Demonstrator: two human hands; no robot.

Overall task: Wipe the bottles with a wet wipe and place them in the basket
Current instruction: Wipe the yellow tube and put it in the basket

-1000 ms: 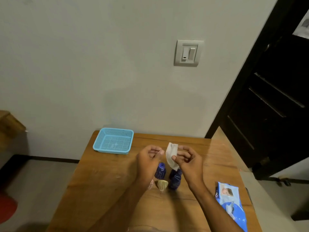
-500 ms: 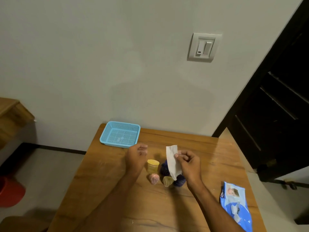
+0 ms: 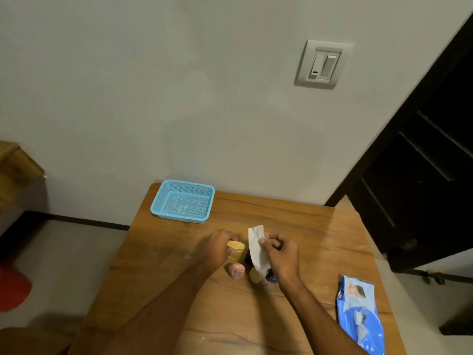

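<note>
The left hand (image 3: 217, 248) is wrapped around the yellow bottle (image 3: 235, 251), fingers curled on its far side; the bottle stands upright on the table (image 3: 320, 231). This hold looks suited to lifting the bottle toward the wipe. The right hand (image 3: 280, 254) pinches the wet wipe (image 3: 257, 248) between thumb and fingertips near its upper edge, so the sheet hangs free, just right of the yellow bottle and in front of a dark blue bottle (image 3: 271, 278), which it partly hides.

Just near of the yellow bottle stand a pink bottle (image 3: 236, 270) and a small pale yellow bottle (image 3: 254, 274), close together in one cluster with the blue one. Whether a further dark bottle stands behind the wipe cannot be told.

The blue basket (image 3: 183, 201) sits at the far left corner of the table, well apart from the cluster and holding no bottle. The wipe packet (image 3: 361, 316) lies at the near right edge, its flap open.

Judgement: wiping has not begun; all bottles remain to be cleaned.
</note>
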